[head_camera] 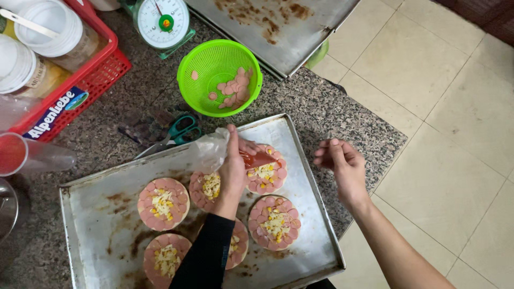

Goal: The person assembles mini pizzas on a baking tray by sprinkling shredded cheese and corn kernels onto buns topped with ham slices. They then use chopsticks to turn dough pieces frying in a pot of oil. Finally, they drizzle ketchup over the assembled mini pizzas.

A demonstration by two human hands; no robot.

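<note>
From the head camera, the landmark is the metal baking tray point(101, 225) on the speckled stone counter. Beyond its far left corner stands a red plastic basket point(101, 72) bearing a white and blue label with lettering, filled with white-lidded tubs point(51, 27). Left of the tray lie clear plastic cups point(32, 155), one with red inside. Just beyond the tray's far edge lie green-handled scissors point(179, 131), then a bright green colander point(214, 64) holding pink sausage slices, with a white-faced kitchen scale point(162, 21) beside it.

On the tray sit small round pizza bases ringed with pink sausage slices, with yellow corn and pale shreds in the middle. The left hand point(234, 168) grips a clear plastic piping bag point(214, 150) with red sauce at its tip, held over the far pizza point(267, 171). The right hand point(342, 163) hovers off the tray's right edge, fingers loosely curled, holding nothing.
</note>
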